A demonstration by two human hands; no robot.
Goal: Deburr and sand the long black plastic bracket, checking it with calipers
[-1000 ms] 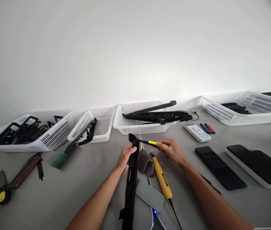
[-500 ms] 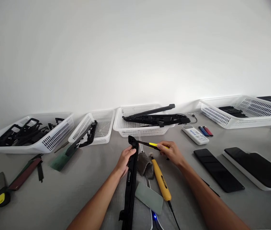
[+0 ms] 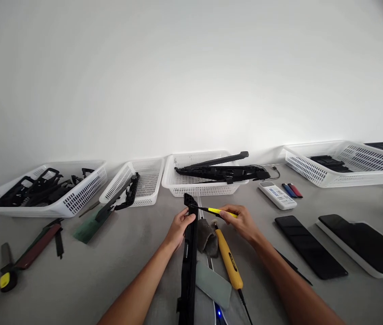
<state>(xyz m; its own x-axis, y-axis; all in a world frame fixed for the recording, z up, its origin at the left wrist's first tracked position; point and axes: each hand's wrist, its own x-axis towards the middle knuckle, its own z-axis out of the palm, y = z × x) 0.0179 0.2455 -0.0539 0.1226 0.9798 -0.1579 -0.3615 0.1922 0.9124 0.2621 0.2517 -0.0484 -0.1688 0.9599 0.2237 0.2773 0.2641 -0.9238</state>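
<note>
My left hand (image 3: 179, 230) is closed around the upper part of a long black plastic part (image 3: 188, 266), which stands nearly upright in the view. A thin tool with a yellow handle (image 3: 223, 212) is held in my right hand (image 3: 240, 222), its dark tip touching or very near the top of the black part. Just right of the part lie a grey-brown crumpled piece (image 3: 207, 238), a yellow corded tool (image 3: 228, 257) and a grey-green block (image 3: 213, 284).
White baskets (image 3: 205, 191) with black parts line the wall, one more at the right (image 3: 357, 177). Phones (image 3: 310, 246), a white device (image 3: 277, 196) and lighters (image 3: 289, 190) lie right; a knife (image 3: 7, 271) and a green sheet (image 3: 91, 229) lie left.
The view has shifted slightly, so most things sit a little lower and to the right. The yellow-handled tool's tip has moved further left over the black part's top.
</note>
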